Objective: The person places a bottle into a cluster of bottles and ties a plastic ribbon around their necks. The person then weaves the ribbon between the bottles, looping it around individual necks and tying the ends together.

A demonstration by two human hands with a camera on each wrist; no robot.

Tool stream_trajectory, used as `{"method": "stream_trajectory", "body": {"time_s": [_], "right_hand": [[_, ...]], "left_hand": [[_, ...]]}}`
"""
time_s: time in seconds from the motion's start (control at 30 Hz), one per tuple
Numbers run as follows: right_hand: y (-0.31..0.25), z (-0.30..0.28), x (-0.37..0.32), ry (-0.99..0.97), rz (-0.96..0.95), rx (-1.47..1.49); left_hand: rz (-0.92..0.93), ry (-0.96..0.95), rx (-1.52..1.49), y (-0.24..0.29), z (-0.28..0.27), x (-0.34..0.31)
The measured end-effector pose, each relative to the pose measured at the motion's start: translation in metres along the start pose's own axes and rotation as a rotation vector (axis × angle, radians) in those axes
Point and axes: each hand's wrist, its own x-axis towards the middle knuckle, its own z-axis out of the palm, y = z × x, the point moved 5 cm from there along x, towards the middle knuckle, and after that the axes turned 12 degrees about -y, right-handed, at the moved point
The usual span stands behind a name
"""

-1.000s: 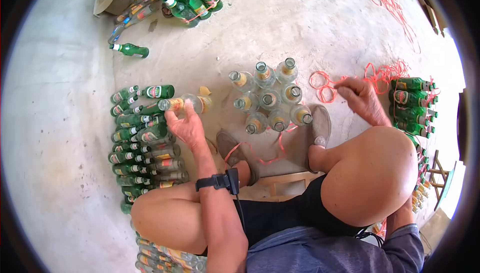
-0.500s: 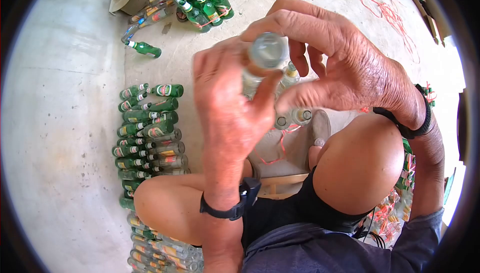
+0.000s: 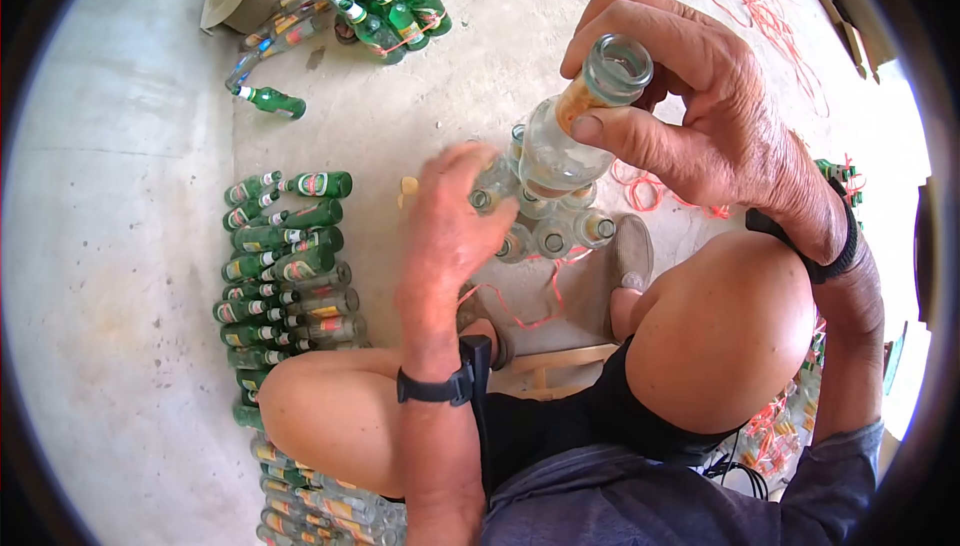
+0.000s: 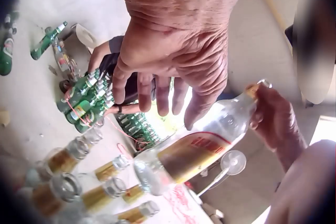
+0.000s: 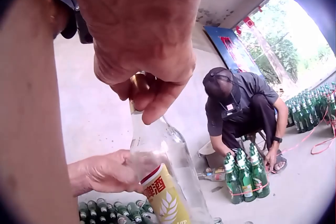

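A clear glass bottle with a red and yellow label is held by the neck in my right hand, thumb on one side and fingers on the other. It tilts, mouth up toward the head camera, over a cluster of clear bottles standing upright on the floor. My left hand, blurred in the head view, is to the left of the held bottle. In the left wrist view its fingers hang loosely spread, holding nothing, and its thumb overlaps the bottle's side.
Green bottles lie stacked along the left. Orange-red twine trails by my feet, with more loops at back right. Another person crouches behind tied green bottles. A lone green bottle lies nearby.
My left hand brought the clear bottle from the left stack up to my right hand, which took its neck. The left hand then let go and moved down and away.
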Motion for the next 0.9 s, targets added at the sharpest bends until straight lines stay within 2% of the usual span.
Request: {"method": "stream_trajectory", "body": {"time_s": [0.03,0.13,0.23,0.37,0.47,0.6,0.7,0.8,0.9], "right_hand": [[0.001,0.0,0.0,0.001,-0.009,-0.007],[0.01,0.006,-0.002,0.047,-0.039,0.01],[0.017,0.014,-0.003,0.137,-0.047,0.088],[0.022,0.016,-0.004,0.137,-0.019,0.104],[0.025,0.015,-0.005,0.132,-0.017,0.103],[0.029,0.013,-0.008,0.009,0.067,0.073],[0.031,0.015,-0.009,0.04,0.132,0.167],[0.032,0.017,-0.008,0.153,0.037,0.151],[0.031,0.016,-0.008,0.164,0.003,0.122]], "left_hand": [[-0.013,-0.017,0.101,-0.005,0.009,0.001],[-0.078,-0.097,0.12,-0.011,0.036,0.005],[-0.016,-0.056,0.228,-0.023,0.055,0.009],[-0.047,-0.025,0.226,-0.041,0.075,0.012],[-0.034,-0.013,0.252,-0.043,0.082,0.014],[-0.043,-0.01,0.315,-0.043,0.083,0.012],[-0.052,-0.016,0.343,-0.043,0.086,0.011],[-0.019,0.014,0.342,-0.044,0.087,0.011],[-0.002,0.015,0.348,-0.047,0.088,0.011]]}}
